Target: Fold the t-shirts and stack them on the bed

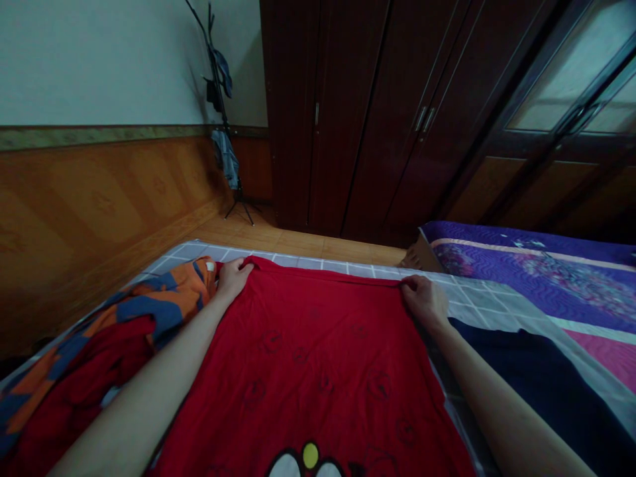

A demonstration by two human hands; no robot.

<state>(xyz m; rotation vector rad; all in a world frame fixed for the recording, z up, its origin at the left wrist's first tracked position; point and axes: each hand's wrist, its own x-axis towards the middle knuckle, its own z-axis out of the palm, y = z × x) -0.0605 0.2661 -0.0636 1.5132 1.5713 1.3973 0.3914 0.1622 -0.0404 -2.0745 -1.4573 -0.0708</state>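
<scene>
Grey checked cloth (472, 291) covers the surface in front of the person, below a dim room with a pale wall (124, 59) at left. The left hand (233, 278) pinches the far left corner of a red garment (322, 344) between thumb and fingers; the right hand (428, 299) pinches its far right corner in the same way. Between them the far edge is drawn nearly straight, and the garment spreads flat toward the viewer, running out of view at the bottom, where a yellow dot (311, 456) and white shapes show.

Just beside the left hand lies a crumpled orange-and-blue cloth (173, 295), with a dark red cloth (99, 371) bunched nearer; the left forearm hides part of this pile. At right, a navy cloth (541, 371) lies partly behind the right forearm. Farther right is purple flowered bedding (546, 265).

Beyond the far edge runs a strip of tan floor (308, 242), then a dark wardrobe (368, 119). Left of it stands a coat stand (239, 194) with jeans (226, 159) hanging low on it.
</scene>
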